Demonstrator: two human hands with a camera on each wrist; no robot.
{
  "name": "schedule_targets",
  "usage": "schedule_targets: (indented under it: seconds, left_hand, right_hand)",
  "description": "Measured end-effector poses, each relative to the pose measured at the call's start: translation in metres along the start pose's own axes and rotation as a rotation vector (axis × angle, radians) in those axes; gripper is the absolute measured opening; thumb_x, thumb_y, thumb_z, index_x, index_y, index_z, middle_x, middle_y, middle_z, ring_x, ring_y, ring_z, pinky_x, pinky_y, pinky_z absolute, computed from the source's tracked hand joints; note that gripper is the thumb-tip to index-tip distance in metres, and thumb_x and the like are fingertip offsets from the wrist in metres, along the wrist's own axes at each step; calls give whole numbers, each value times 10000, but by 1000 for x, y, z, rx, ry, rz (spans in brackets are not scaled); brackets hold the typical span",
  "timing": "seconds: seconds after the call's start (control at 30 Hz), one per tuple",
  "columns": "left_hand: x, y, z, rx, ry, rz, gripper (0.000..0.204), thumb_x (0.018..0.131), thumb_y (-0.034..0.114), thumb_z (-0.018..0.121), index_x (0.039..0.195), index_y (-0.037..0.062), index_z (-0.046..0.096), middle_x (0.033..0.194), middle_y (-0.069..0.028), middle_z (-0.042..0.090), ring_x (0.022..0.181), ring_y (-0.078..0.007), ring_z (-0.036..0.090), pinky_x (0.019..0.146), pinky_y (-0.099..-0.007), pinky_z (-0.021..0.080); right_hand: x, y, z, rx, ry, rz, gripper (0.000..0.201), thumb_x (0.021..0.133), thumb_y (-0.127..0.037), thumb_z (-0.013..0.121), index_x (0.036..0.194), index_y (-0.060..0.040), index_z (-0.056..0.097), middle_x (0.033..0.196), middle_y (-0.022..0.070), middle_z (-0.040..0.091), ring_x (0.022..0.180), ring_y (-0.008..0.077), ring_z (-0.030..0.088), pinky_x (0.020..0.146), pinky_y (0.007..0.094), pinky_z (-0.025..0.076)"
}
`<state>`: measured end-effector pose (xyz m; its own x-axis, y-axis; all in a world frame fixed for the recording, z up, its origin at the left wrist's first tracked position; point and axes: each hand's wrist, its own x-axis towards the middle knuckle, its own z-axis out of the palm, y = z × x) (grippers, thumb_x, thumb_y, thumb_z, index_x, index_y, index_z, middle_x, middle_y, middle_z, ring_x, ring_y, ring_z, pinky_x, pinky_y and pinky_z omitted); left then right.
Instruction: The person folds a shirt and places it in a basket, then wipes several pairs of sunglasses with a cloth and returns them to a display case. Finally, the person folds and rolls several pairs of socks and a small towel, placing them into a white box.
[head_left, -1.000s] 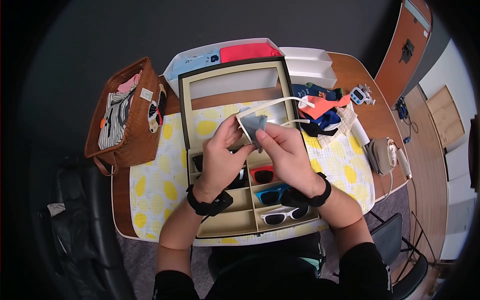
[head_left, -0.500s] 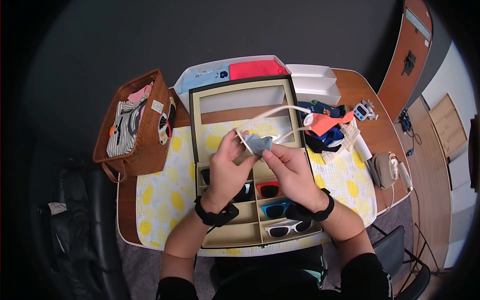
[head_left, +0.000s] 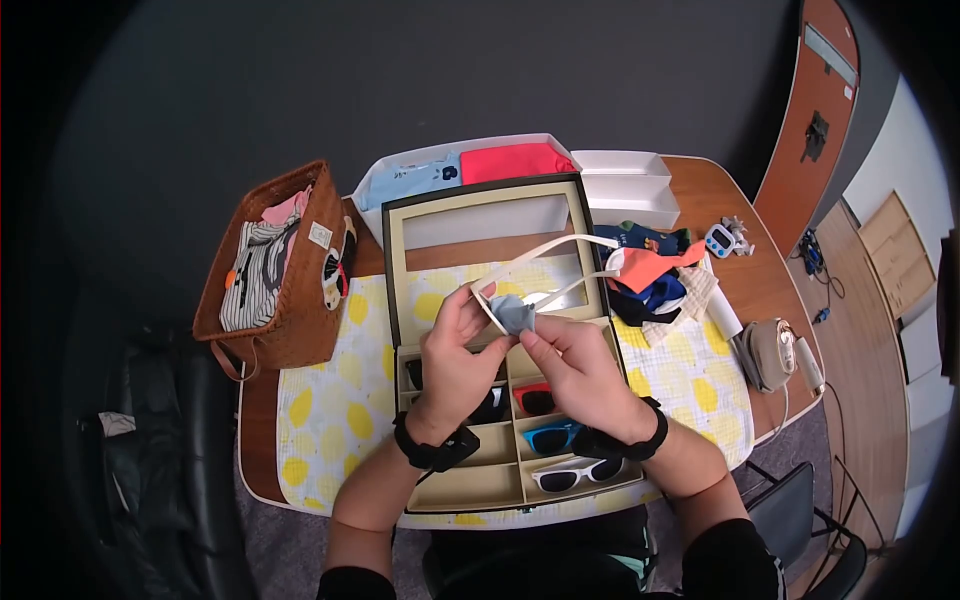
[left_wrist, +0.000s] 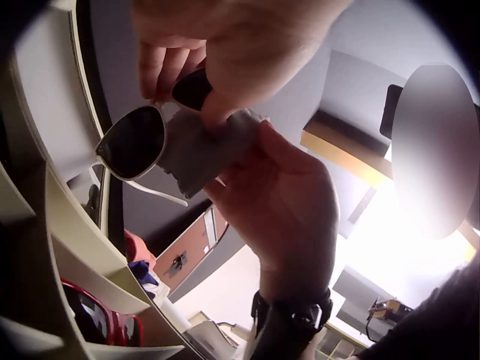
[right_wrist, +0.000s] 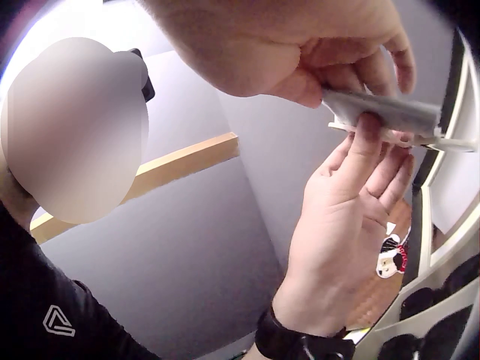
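Observation:
Cream-framed sunglasses (left_wrist: 133,142) with dark lenses are held above the open case, their temples pointing away in the head view. My left hand (head_left: 459,358) pinches the frame by one lens, its thumb against the cloth. A grey-blue cloth (head_left: 512,314) lies over part of the lenses, and my right hand (head_left: 583,372) pinches it between thumb and fingers. In the left wrist view the cloth (left_wrist: 204,154) covers the middle of the glasses. Below, the case (head_left: 465,487) has red (head_left: 537,400), blue (head_left: 552,437) and white (head_left: 578,474) sunglasses in its right compartments.
A wicker basket (head_left: 300,285) with clothes stands at the left. White boxes (head_left: 625,187) are behind the case. Socks and cloths (head_left: 655,285), a timer (head_left: 719,240) and a beige device (head_left: 768,355) lie at the right. A yellow-patterned cloth (head_left: 320,400) covers the table.
The scene sits lower in the head view than before. Both hands keep their holds on the glasses and cloth, while the cloth has shifted and bunched against the lenses.

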<state>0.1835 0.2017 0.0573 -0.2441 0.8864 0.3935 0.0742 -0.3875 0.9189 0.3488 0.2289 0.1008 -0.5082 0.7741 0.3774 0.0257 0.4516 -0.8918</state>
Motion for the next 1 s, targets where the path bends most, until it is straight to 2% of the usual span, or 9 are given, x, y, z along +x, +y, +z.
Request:
schedule_targets:
  seconds: [0.1,0.17,0.37,0.43,0.5,0.6,0.7,0.8,1.0]
  left_hand:
    - [-2,0,0,96,-29,58,675,803,-127,756,1392,-76,430,1361,-233,606,1241,-280,625,1057,-368,518]
    - [1,0,-1,-44,-8,-74,696,833,-125,733,1432,-62,383,1384,-225,588,1262,-281,607,1058,-367,517]
    - [6,3,-6,-184,11,-138,694,888,-94,695,1473,-43,324,1378,-243,586,1278,-276,594,1067,-366,507]
    - [7,3,-7,-217,8,-159,673,904,-73,693,1471,-36,331,1370,-258,587,1271,-278,599,1064,-364,506]
    - [8,-1,-9,-252,0,-141,659,917,-49,696,1466,-29,333,1361,-261,593,1265,-280,605,1055,-367,511]
    - [8,0,-7,-281,40,-103,621,935,-11,696,1448,-28,346,1337,-270,605,1233,-295,626,1039,-365,515]
    - [8,0,-10,-279,66,-77,595,944,10,695,1435,-28,362,1307,-269,623,1189,-286,648,1027,-361,516]
    - [8,-1,-10,-254,71,-85,592,936,-3,698,1428,-25,371,1277,-261,644,1152,-256,661,1009,-347,525]
    - [8,2,-10,-195,67,-139,569,898,-96,692,1391,-51,411,1253,-231,665,1131,-214,668,950,-297,551]
  right_hand:
    - [9,13,-16,70,-50,178,253,1043,-160,535,909,38,617,666,65,548,657,92,459,595,315,415]
    - [17,25,-28,156,107,170,296,1051,-188,529,896,40,636,688,-26,546,656,57,460,565,278,392]
    - [25,21,-55,82,359,80,195,1001,-91,582,895,55,654,691,9,584,627,63,494,538,294,398]
    - [24,29,-49,-193,343,-21,127,955,-46,620,893,55,665,685,96,606,592,127,531,546,313,413]
    - [21,30,-34,-308,278,-114,110,918,-54,646,866,42,661,723,224,613,614,382,597,569,401,456]
    - [13,5,-21,-363,31,55,124,920,-63,644,862,46,651,714,234,606,656,423,606,584,444,464]
    - [11,3,-11,-360,48,-134,126,922,-68,640,865,45,645,696,233,599,675,432,618,593,467,463]
    - [8,6,-7,-226,18,-39,142,946,-77,628,873,44,641,671,226,586,628,408,586,580,438,454]
    - [11,26,-5,71,-18,105,215,1021,-116,580,898,54,627,598,122,496,582,161,407,557,339,404]
